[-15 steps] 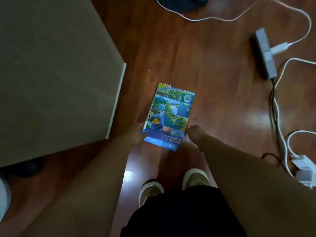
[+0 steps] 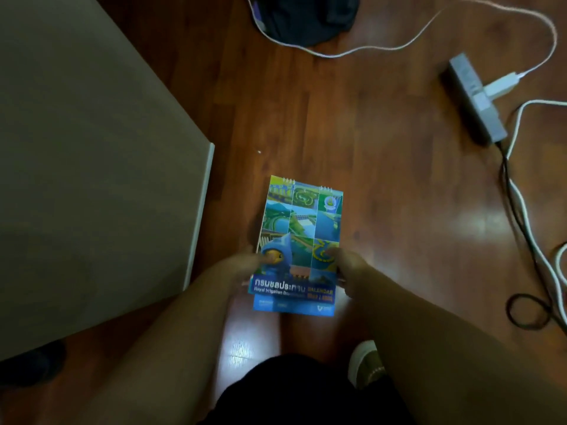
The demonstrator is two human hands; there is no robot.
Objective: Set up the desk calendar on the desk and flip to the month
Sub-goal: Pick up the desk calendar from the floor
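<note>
A folded spiral-bound desk calendar (image 2: 302, 222) with a blue and green picture cover is held above the wooden floor, its wire binding at the far end. My left hand (image 2: 242, 266) grips its left edge near the bottom. At the right edge my right hand (image 2: 348, 268) grips it at the same height. The grey desk (image 2: 92, 167) fills the left of the view, its corner just left of the calendar.
A grey power strip (image 2: 475, 99) with a white plug lies at the right, with white and black cables (image 2: 521, 210) trailing down the right side. A dark bag (image 2: 306, 16) sits at the top. My shoe (image 2: 365, 363) shows below the calendar.
Both hands have shifted further up the calendar's sides, and the calendar sits closer to me and straighter than before.
</note>
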